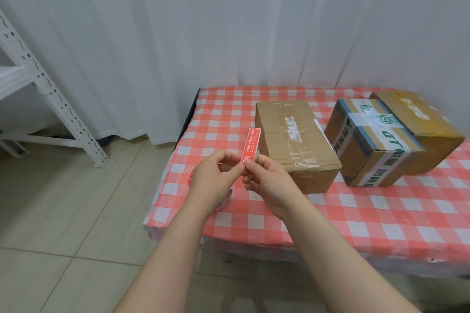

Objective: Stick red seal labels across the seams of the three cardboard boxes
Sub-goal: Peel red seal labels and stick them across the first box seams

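Both hands — left hand (215, 180), right hand (267, 180) — pinching one red seal label (250, 146) upright, three cardboard boxes (295, 139) beside them on the checked tabletop (356, 213)

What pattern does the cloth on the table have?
The tablecloth has a red-and-white check pattern, seen in the head view.

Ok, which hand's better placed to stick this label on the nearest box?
Right, probably: both hands pinch the long red seal label, but the right hand sits next to the plain brown cardboard box, the left hand farther off.
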